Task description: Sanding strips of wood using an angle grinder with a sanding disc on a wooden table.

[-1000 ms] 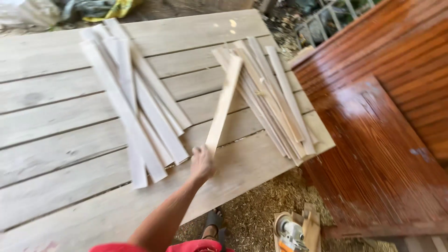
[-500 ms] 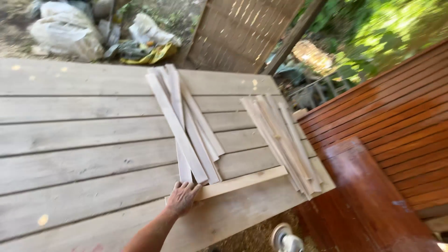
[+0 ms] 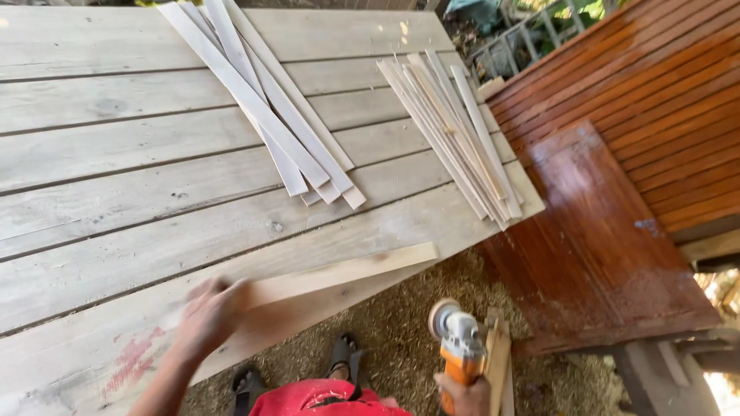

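Note:
My left hand (image 3: 206, 314) grips the near end of a pale wooden slat (image 3: 339, 271) that lies flat along the front edge of the plank table (image 3: 116, 192). My right hand (image 3: 464, 393) holds an orange and grey angle grinder (image 3: 456, 339) below the table edge, its round sanding disc turned up. A pile of wide pale slats (image 3: 262, 100) lies on the middle of the table. A second pile of thinner slats (image 3: 455, 131) lies near the table's right end.
A glossy reddish-brown wooden panel (image 3: 601, 223) stands to the right of the table, with a slatted wall (image 3: 663, 92) of the same colour behind it. Sawdust covers the ground (image 3: 393, 323) under the table edge. My sandalled feet (image 3: 339, 354) show below.
The slat in my left hand has come nearer and now lies along the table's front edge. The grinder in my right hand has come into view. The camera has tilted down.

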